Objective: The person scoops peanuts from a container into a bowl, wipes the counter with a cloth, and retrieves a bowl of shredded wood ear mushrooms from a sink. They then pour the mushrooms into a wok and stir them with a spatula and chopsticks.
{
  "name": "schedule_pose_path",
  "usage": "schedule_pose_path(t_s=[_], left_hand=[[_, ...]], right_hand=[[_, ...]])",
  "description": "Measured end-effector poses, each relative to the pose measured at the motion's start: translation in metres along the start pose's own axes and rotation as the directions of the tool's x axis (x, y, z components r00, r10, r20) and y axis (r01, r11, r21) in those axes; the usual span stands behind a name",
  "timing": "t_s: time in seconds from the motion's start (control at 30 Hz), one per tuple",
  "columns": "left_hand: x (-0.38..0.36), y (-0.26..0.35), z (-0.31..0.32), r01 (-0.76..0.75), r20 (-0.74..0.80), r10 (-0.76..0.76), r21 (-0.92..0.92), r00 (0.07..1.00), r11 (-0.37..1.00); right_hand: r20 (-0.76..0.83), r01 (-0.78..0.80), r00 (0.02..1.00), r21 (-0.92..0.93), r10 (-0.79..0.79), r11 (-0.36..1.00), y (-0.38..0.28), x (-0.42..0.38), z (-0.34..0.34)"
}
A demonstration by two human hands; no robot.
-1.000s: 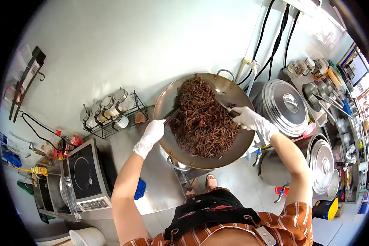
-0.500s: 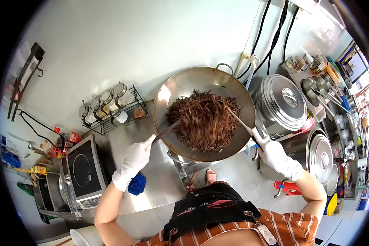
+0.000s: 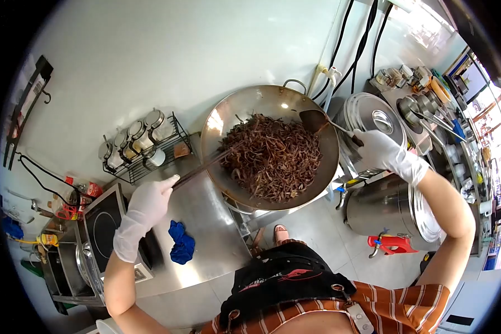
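A large metal wok point(image 3: 220, 181) holds a heap of dark brown shreds point(image 3: 275, 158). My gloved left hand point(image 3: 148, 203), left of the wok, is closed on long dark chopsticks point(image 3: 197, 172), whose far ends reach the left edge of the heap. To the right of the wok, my gloved right hand point(image 3: 379, 149) is closed round the handle of a spatula point(image 3: 313, 119). The spatula's dark blade is lifted over the wok's upper right side, at the edge of the shreds.
A wire rack point(image 3: 175, 133) with jars stands left of the wok. A blue cloth point(image 3: 181, 242) lies on the steel counter point(image 3: 206, 222), near an induction cooker point(image 3: 103, 228). Lidded steel pots point(image 3: 376, 114) point(image 3: 384, 206) stand at the right.
The spatula has come up out of the shreds to the wok's upper right, as my right hand moved up. My left hand has moved left and the chopsticks have drawn back leftward.
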State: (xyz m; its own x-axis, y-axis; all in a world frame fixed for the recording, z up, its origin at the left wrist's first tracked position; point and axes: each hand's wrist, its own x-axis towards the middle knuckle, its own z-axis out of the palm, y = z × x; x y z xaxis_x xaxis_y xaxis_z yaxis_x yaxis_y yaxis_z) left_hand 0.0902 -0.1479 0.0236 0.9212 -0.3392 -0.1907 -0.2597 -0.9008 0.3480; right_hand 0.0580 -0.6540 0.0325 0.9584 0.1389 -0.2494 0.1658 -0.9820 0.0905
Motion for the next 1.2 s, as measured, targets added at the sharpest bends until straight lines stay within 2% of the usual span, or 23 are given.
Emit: schedule_pose_path(t_s=[0.03, 0.07, 0.1, 0.13, 0.2, 0.23, 0.27, 0.3, 0.33, 0.37, 0.4, 0.43, 0.47, 0.5, 0.53, 0.6, 0.67, 0.8, 0.83, 0.93, 1.07, 1.13, 1.2], left_hand=[[0.002, -0.004, -0.003, 0.031, 0.02, -0.031, 0.02, 0.999, 0.999], [0.004, -0.004, -0.007, 0.035, 0.018, -0.035, 0.019, 0.999, 0.999], [0.006, -0.003, -0.01, 0.043, 0.055, -0.048, 0.076, 0.997, 0.996], [0.008, -0.003, -0.013, 0.049, 0.09, -0.062, 0.134, 0.994, 0.99], [0.015, -0.005, -0.014, 0.051, 0.142, -0.085, 0.226, 0.986, 0.973], [0.021, -0.006, -0.013, 0.042, 0.196, -0.108, 0.313, 0.975, 0.949], [0.029, -0.005, -0.011, 0.042, 0.193, -0.107, 0.316, 0.975, 0.948], [0.038, -0.003, -0.008, 0.018, 0.239, -0.102, 0.33, 0.966, 0.944], [0.047, 0.0, -0.004, -0.006, 0.284, -0.098, 0.342, 0.954, 0.94], [0.056, 0.007, 0.004, 0.007, 0.26, -0.089, 0.3, 0.962, 0.954], [0.072, 0.003, 0.024, 0.005, 0.226, -0.058, 0.231, 0.972, 0.973], [0.091, 0.004, 0.043, 0.056, 0.285, -0.093, 0.137, 0.954, 0.989], [0.103, 0.006, 0.063, -0.005, 0.196, -0.006, 0.051, 0.98, 0.999], [0.123, -0.006, 0.101, -0.067, 0.144, 0.064, 0.01, 0.987, 0.998], [0.123, 0.003, 0.11, -0.018, 0.107, 0.025, -0.069, 0.994, 0.997], [0.128, -0.005, 0.142, -0.008, 0.025, 0.014, -0.223, 1.0, 0.975], [0.118, -0.004, 0.155, 0.039, 0.006, -0.039, -0.317, 0.999, 0.948], [0.096, 0.008, 0.15, 0.156, 0.041, -0.155, -0.488, 0.987, 0.859], [0.094, 0.007, 0.151, 0.015, -0.087, -0.056, -0.408, 0.995, 0.913], [0.083, 0.013, 0.143, 0.127, 0.002, -0.148, -0.519, 0.989, 0.845], [0.069, 0.029, 0.122, 0.137, 0.0, -0.168, -0.574, 0.986, 0.807], [0.064, 0.031, 0.116, 0.188, 0.038, -0.201, -0.547, 0.979, 0.816], [0.06, 0.028, 0.116, 0.154, 0.006, -0.185, -0.575, 0.983, 0.803]], right_hand=[[0.162, 0.255, 0.963, -0.283, -0.216, 0.924, 0.004, 0.008, -0.006], [0.369, 0.507, 0.858, -0.489, -0.359, 0.71, 0.009, 0.017, -0.012], [0.329, 0.488, 0.867, -0.403, -0.375, 0.774, 0.031, 0.03, 0.003], [0.444, 0.166, 0.892, -0.138, -0.089, 0.976, 0.017, 0.032, -0.024], [0.556, -0.234, 0.791, -0.111, 0.255, 0.966, -0.012, 0.03, -0.07], [0.554, -0.236, 0.793, -0.107, 0.255, 0.966, -0.013, 0.037, -0.071], [0.654, -0.5, 0.661, 0.016, 0.369, 0.866, -0.011, 0.047, -0.072], [0.759, -0.727, 0.498, 0.1, 0.421, 0.679, -0.011, 0.056, -0.071], [0.757, -0.725, 0.501, 0.104, 0.419, 0.681, 0.0, 0.066, -0.048], [0.767, -0.565, 0.626, 0.325, 0.138, 0.759, 0.02, 0.081, -0.01], [0.707, -0.378, 0.69, 0.534, -0.155, 0.756, 0.032, 0.092, 0.015], [0.726, -0.592, 0.686, 0.595, -0.048, 0.543, 0.011, 0.099, 0.022], [0.757, -0.738, 0.651, 0.617, 0.048, 0.274, -0.016, 0.101, 0.031], [0.71, -0.698, 0.697, 0.704, -0.099, 0.132, -0.017, 0.104, 0.061], [0.628, -0.65, 0.743, 0.76, -0.233, -0.024, -0.02, 0.105, 0.085], [0.434, -0.445, 0.887, 0.895, -0.156, -0.034, -0.04, 0.089, 0.102], [0.386, -0.394, 0.916, 0.917, -0.107, -0.059, -0.05, 0.078, 0.105], [0.402, -0.402, 0.916, 0.915, -0.011, -0.02, -0.055, 0.054, 0.09], [0.383, -0.383, 0.924, 0.924, -0.014, -0.007, -0.055, 0.049, 0.085], [0.367, -0.367, 0.93, 0.93, 0.002, -0.022, -0.059, 0.035, 0.075], [0.337, -0.34, 0.939, 0.94, 0.074, 0.038, -0.074, 0.016, 0.043], [0.303, -0.317, 0.946, 0.939, 0.119, 0.131, -0.078, 0.008, 0.036], [0.275, -0.29, 0.953, 0.95, 0.128, 0.115, -0.08, 0.001, 0.037]])
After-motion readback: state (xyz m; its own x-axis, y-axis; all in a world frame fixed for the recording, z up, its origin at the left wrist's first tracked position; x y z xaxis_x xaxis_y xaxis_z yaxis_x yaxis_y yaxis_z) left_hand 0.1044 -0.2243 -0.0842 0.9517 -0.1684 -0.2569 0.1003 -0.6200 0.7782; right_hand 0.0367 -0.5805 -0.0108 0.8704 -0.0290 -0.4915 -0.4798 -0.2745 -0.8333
